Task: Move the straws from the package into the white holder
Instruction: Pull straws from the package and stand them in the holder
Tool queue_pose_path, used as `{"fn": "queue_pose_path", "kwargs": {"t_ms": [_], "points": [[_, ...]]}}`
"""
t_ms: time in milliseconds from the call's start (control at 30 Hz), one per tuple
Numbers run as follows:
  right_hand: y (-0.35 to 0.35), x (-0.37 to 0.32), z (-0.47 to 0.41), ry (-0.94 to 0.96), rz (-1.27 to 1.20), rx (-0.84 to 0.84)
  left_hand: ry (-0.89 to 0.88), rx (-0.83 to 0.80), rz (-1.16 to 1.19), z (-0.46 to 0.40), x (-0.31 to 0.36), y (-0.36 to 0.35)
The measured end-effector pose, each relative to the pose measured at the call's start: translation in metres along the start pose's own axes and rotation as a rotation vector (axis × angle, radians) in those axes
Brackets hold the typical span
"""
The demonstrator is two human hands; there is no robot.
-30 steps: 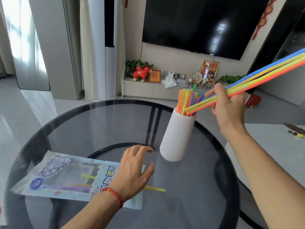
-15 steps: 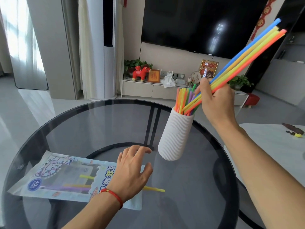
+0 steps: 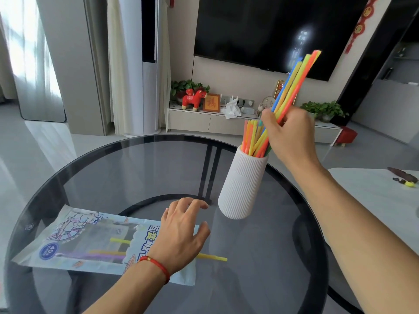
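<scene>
A ribbed white holder stands on the round glass table, with several coloured straws in it. My right hand is shut on a bundle of straws; the bundle's lower ends are inside the holder's mouth and its tops lean up to the right. The straw package lies flat at the front left, with a few straws still inside. My left hand rests on the package's open end, fingers spread. A yellow straw sticks out from under that hand.
A white side table with a small dark object stands to the right. Behind the glass table are a low TV cabinet with ornaments and a wall-mounted TV.
My right hand has swung the straw bundle from nearly level to steeply upright, and its lower ends have gone deeper into the holder. My left hand has stayed on the package.
</scene>
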State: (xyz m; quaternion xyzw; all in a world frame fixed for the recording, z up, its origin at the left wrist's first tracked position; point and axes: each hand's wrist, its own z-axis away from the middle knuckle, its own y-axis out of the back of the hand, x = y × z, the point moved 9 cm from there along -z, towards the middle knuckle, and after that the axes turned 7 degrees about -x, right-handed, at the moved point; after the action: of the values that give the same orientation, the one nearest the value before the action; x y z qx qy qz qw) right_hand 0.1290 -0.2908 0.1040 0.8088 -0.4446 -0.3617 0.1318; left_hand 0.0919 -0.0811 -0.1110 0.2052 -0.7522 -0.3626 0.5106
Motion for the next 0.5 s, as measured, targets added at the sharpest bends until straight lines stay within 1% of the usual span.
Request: {"fn": "queue_pose_path", "kwargs": {"t_ms": [67,100,167,267,333,433,500], "points": [[-0.011,0.007,0.004,-0.066,0.123,-0.097,-0.002,0.002,-0.005,0.0,0.0,0.001],[-0.012,0.009,0.006,-0.095,0.166,-0.111,-0.004,0.004,-0.005,0.001,0.0,0.001],[-0.004,0.004,0.007,-0.099,0.172,-0.056,0.001,0.006,-0.005,0.0,0.0,0.002],[0.009,-0.007,0.0,-0.061,0.03,0.045,0.01,0.004,-0.011,0.0,0.0,0.002],[0.007,-0.007,-0.003,-0.071,0.043,0.036,0.015,-0.003,-0.012,0.001,0.0,0.002],[-0.006,-0.002,0.007,-0.132,0.191,-0.054,0.026,-0.007,-0.007,0.001,0.0,0.003],[-0.008,-0.001,0.011,-0.133,0.205,-0.078,0.033,-0.015,-0.014,0.001,-0.001,0.002]]}}
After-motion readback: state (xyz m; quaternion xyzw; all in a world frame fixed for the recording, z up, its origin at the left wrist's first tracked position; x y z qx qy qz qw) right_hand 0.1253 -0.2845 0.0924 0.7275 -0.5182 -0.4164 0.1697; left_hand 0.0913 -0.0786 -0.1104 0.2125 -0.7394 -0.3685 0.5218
